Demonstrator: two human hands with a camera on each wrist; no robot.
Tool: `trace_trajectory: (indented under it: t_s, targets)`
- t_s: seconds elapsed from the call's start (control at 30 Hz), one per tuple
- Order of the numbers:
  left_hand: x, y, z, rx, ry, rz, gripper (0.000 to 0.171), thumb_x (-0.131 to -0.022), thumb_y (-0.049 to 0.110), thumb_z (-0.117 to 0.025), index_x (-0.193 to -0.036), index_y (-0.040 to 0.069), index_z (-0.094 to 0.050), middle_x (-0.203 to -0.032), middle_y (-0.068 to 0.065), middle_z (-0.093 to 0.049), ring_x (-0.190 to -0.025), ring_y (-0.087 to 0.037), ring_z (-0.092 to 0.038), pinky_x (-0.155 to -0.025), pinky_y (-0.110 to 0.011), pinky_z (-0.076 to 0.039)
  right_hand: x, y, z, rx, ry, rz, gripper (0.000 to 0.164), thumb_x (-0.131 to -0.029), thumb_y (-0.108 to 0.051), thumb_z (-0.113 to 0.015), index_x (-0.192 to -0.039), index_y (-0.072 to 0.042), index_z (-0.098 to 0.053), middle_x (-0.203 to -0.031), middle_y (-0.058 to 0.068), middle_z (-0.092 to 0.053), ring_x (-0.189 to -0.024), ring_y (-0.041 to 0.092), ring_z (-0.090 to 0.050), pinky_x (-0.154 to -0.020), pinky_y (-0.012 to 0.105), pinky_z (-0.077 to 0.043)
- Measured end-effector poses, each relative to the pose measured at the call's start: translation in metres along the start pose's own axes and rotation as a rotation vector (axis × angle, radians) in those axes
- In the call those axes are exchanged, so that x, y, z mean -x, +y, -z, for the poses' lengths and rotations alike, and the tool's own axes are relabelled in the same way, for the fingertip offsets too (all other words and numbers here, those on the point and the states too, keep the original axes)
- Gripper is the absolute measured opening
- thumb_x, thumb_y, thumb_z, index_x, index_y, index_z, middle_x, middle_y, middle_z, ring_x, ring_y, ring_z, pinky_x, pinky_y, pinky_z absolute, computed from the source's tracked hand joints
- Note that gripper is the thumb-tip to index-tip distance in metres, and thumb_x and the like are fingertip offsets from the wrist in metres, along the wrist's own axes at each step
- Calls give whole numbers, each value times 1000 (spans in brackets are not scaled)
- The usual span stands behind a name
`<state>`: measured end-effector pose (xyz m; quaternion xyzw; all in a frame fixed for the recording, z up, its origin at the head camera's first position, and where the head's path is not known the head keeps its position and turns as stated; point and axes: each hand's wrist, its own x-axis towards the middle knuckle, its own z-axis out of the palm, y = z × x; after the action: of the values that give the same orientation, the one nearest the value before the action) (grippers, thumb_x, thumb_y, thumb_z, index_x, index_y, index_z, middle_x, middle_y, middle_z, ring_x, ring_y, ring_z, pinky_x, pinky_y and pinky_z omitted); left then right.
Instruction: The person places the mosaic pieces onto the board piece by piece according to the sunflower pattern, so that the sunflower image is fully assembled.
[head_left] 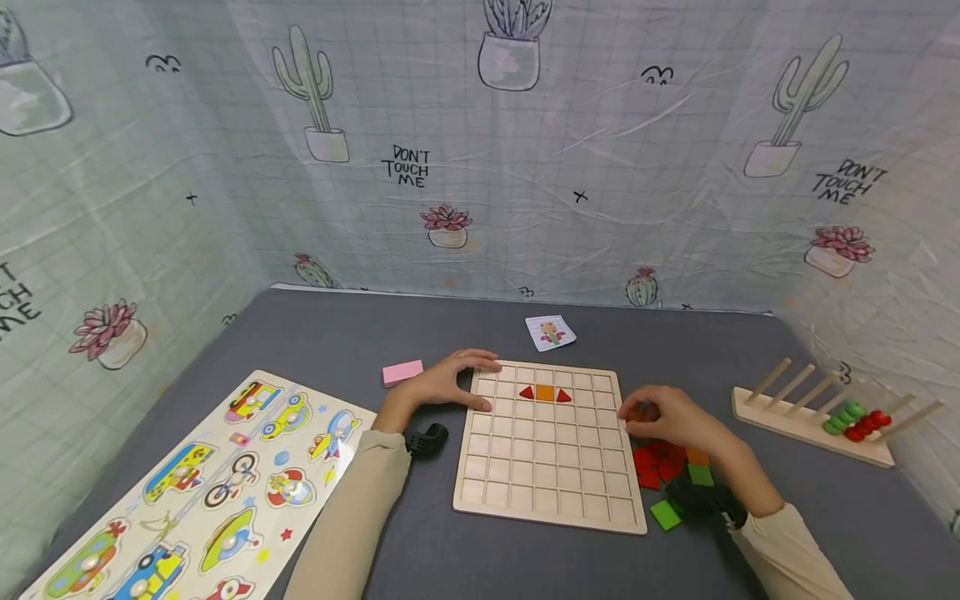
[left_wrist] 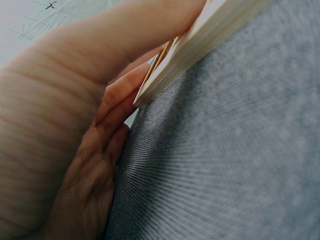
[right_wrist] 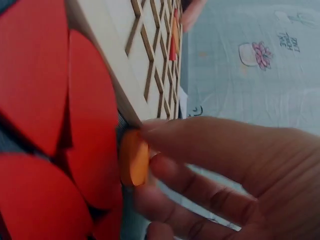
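Observation:
A wooden grid board (head_left: 551,467) lies flat on the table. My left hand (head_left: 442,382) spans its far left corner, with the thumb on the top face and the fingers at the far edge. In an upper row sit an orange square (head_left: 544,392) and two red triangles, one (head_left: 527,392) on the left and one (head_left: 563,396) on the right. By the board's right edge, my right hand (head_left: 670,417) pinches an orange piece with a rounded edge (right_wrist: 134,159) between thumb and fingers. Red pieces (head_left: 660,461) are piled just below that hand.
Green squares (head_left: 665,515) lie near my right wrist. A printed card (head_left: 551,333) is beyond the board. To the left are a pink block (head_left: 402,372) and a vehicle puzzle (head_left: 281,458). A peg rack with beads (head_left: 810,425) stands at the right.

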<state>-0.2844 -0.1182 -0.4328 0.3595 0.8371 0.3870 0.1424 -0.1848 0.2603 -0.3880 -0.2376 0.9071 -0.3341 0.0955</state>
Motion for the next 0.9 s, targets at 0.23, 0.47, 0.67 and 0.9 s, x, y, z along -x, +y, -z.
trace_trajectory:
  t_s: [0.23, 0.47, 0.67, 0.9]
  targets:
    - [0, 1, 2, -8, 4, 7, 64, -78, 24, -83, -136, 14, -59, -151, -4, -42, -143, -27, -29, -115, -51, -22, 3, 1, 6, -27, -42, 4, 18, -82, -6, -76, -96, 2, -68, -88, 9, -63, -63, 6, -53, -58, 25, -47]
    - [-1, 2, 1, -8, 7, 2, 63, -78, 22, -83, -136, 13, -59, -150, -5, -43, -143, -27, -29, -116, -51, -22, 4, 4, 3, -5, 7, -10, 17, -82, -4, -77, -94, 1, -67, -91, 9, -60, -67, 6, -53, -59, 24, -47]
    - [0, 2, 1, -6, 8, -5, 63, -78, 23, -83, -135, 12, -59, -150, -6, -43, -142, -28, -30, -115, -52, -22, 4, 6, 3, -11, -10, -6, 18, -81, -6, -77, -94, 1, -66, -90, 8, -59, -66, 5, -52, -59, 24, -47]
    - [0, 2, 0, 3, 4, 0, 63, -78, 22, -83, -136, 13, -59, -150, -5, -42, -143, -27, -29, -115, -51, -22, 4, 6, 3, -5, -18, -4, 18, -81, -6, -76, -94, 0, -66, -86, 6, -60, -64, 6, -51, -57, 25, -46]
